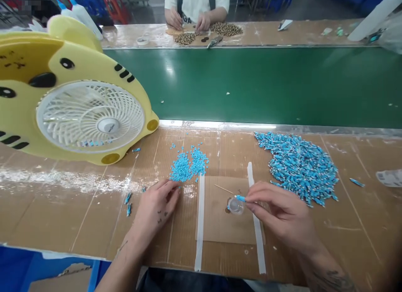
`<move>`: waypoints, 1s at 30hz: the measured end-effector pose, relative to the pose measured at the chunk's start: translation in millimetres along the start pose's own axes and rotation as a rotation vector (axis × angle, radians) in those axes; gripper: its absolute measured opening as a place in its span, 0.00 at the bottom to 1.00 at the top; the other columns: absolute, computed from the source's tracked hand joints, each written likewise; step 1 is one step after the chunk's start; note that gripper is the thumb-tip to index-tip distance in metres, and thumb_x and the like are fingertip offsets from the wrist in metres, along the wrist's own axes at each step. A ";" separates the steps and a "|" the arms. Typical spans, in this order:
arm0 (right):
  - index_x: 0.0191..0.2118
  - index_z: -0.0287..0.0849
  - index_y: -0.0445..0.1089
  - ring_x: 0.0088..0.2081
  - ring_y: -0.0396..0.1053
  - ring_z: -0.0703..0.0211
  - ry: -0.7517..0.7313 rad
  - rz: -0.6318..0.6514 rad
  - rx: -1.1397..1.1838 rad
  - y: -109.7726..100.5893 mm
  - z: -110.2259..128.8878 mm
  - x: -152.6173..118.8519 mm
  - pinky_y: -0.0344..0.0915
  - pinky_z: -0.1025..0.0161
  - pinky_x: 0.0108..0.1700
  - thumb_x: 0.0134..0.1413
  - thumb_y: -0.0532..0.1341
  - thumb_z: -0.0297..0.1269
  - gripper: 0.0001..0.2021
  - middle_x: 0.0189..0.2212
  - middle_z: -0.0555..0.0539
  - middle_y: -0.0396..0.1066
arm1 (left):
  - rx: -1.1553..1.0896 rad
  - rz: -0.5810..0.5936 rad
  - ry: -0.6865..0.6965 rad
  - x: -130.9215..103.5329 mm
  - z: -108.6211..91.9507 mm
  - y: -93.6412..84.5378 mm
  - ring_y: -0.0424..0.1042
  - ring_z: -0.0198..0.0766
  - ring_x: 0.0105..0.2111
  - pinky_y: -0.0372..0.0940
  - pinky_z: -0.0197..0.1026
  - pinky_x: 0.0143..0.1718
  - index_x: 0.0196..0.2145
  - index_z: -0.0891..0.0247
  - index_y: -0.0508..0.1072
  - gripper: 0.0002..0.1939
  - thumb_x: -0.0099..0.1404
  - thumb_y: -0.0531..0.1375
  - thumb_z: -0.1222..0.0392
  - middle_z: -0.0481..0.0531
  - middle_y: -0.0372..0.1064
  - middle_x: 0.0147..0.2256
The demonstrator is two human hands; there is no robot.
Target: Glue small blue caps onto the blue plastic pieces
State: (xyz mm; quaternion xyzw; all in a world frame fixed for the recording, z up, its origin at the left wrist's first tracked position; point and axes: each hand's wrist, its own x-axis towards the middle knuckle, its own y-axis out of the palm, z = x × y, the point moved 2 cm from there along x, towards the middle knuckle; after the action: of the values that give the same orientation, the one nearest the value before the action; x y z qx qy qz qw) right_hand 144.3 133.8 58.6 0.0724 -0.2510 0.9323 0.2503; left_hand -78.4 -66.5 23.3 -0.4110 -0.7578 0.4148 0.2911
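Observation:
My right hand (278, 212) pinches a small blue piece (240, 197) between thumb and fingertips, just above a small clear cup (236, 206). The cup stands on a cardboard square (220, 229) taped down at both sides, with a thin wooden stick (223, 188) by it. My left hand (161, 200) rests at the near edge of a pile of tiny blue discs (181, 168), thumb and forefinger close together; what they hold, if anything, is too small to make out. A large heap of blue-and-white pieces (304, 166) lies right of the cardboard.
A yellow fan (132, 103) stands at the left. Beyond the table edge runs a green belt (251, 82). Across it a person's hands (203, 21) work beside brown piles (226, 29). Loose blue pieces (128, 209) lie left of my left hand, another (357, 182) far right.

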 end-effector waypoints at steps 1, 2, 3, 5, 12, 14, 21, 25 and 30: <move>0.40 0.46 0.74 0.36 0.71 0.63 0.004 0.010 0.000 -0.5 -3.9 2.4 0.68 0.65 0.38 0.55 0.63 0.24 0.10 0.34 0.50 0.73 | 0.009 -0.004 -0.002 0.1 3.7 0.9 0.73 0.36 0.31 0.64 0.38 0.33 0.37 0.60 0.73 0.07 0.67 0.55 0.62 0.49 0.73 0.34; 0.40 0.46 0.74 0.36 0.71 0.63 0.012 0.019 0.000 -0.6 -7.9 4.3 0.68 0.65 0.37 0.56 0.63 0.24 0.10 0.33 0.50 0.73 | 0.016 -0.004 -0.005 -0.7 6.9 2.1 0.73 0.37 0.32 0.65 0.38 0.33 0.37 0.59 0.74 0.07 0.67 0.55 0.62 0.49 0.73 0.34; 0.40 0.46 0.74 0.35 0.71 0.63 0.020 0.027 -0.001 -0.4 -12.0 5.8 0.68 0.65 0.37 0.56 0.63 0.24 0.09 0.33 0.50 0.73 | 0.020 0.000 -0.008 -1.8 9.6 3.4 0.74 0.37 0.32 0.66 0.38 0.34 0.38 0.59 0.74 0.07 0.68 0.55 0.62 0.49 0.73 0.35; 0.39 0.45 0.74 0.35 0.71 0.63 0.040 0.034 0.001 0.7 -20.1 7.6 0.68 0.65 0.37 0.56 0.63 0.25 0.08 0.32 0.49 0.72 | 0.021 0.002 -0.015 -3.7 12.3 5.7 0.75 0.36 0.34 0.67 0.37 0.34 0.39 0.59 0.74 0.07 0.68 0.55 0.62 0.50 0.74 0.37; 0.40 0.46 0.73 0.35 0.72 0.60 0.125 0.109 0.027 2.2 -36.7 8.2 0.70 0.64 0.36 0.56 0.62 0.25 0.09 0.33 0.49 0.72 | 0.006 0.051 -0.053 -1.3 9.6 4.6 0.77 0.37 0.38 0.70 0.37 0.39 0.40 0.58 0.74 0.07 0.67 0.56 0.63 0.52 0.76 0.41; 0.40 0.46 0.73 0.35 0.72 0.59 0.129 0.119 -0.026 0.3 -39.1 9.1 0.70 0.64 0.36 0.56 0.62 0.26 0.09 0.34 0.48 0.73 | -0.011 0.060 -0.050 -1.2 9.9 3.6 0.77 0.36 0.37 0.70 0.36 0.37 0.41 0.58 0.74 0.07 0.67 0.57 0.63 0.51 0.76 0.40; 0.42 0.47 0.72 0.38 0.73 0.59 0.153 0.091 -0.305 3.4 -52.6 10.3 0.70 0.63 0.40 0.59 0.61 0.31 0.06 0.37 0.48 0.74 | 0.054 0.081 -0.032 4.3 4.6 4.9 0.77 0.36 0.34 0.68 0.36 0.34 0.40 0.59 0.75 0.08 0.67 0.56 0.62 0.52 0.75 0.39; 0.42 0.45 0.73 0.41 0.72 0.59 0.205 0.109 -0.354 8.0 -50.6 11.0 0.68 0.63 0.43 0.62 0.59 0.32 0.07 0.41 0.47 0.72 | 0.115 0.145 -0.016 9.4 3.8 7.3 0.75 0.37 0.30 0.65 0.36 0.31 0.37 0.58 0.74 0.09 0.68 0.54 0.61 0.50 0.74 0.34; 0.42 0.43 0.73 0.37 0.70 0.62 0.248 0.137 -0.358 1.3 -36.7 10.6 0.66 0.64 0.40 0.63 0.57 0.31 0.08 0.38 0.46 0.71 | -0.036 0.169 -0.027 11.7 -2.6 2.8 0.70 0.34 0.24 0.62 0.35 0.26 0.31 0.59 0.73 0.08 0.66 0.55 0.59 0.48 0.71 0.29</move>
State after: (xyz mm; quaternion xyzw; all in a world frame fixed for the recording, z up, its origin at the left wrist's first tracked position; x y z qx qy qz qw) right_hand 134.2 155.9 29.1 -0.1054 -0.3840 0.8894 0.2244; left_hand -81.1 -54.4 23.3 -0.4730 -0.7318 0.4295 0.2373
